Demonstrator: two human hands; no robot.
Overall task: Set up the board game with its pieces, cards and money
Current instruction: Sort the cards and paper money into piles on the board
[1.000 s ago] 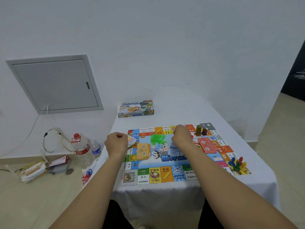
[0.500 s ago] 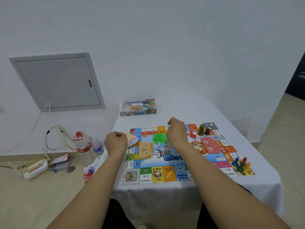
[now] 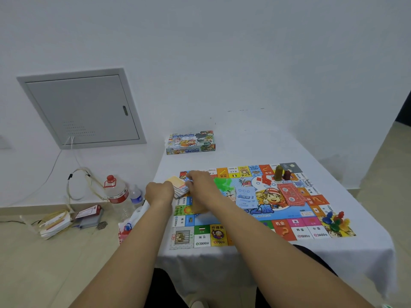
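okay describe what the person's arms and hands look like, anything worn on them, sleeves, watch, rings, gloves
Both forearms are bare for all of their visible length, with no sleeve showing in the head view. The left hand and the right hand wear no gloves. No watch, bracelet or band shows on either wrist. Rings cannot be ruled out, since the fingers are mostly turned away from the camera.

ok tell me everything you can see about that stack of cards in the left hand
The stack of cards is a thick, slightly fanned pile of thin paper-like cards, its top face pale orange, its edges showing white, red and blue. The left hand holds it tilted above the near-left part of the game board. The right hand reaches across, its fingers at the pile's top far edge. Card print is too blurred to read.
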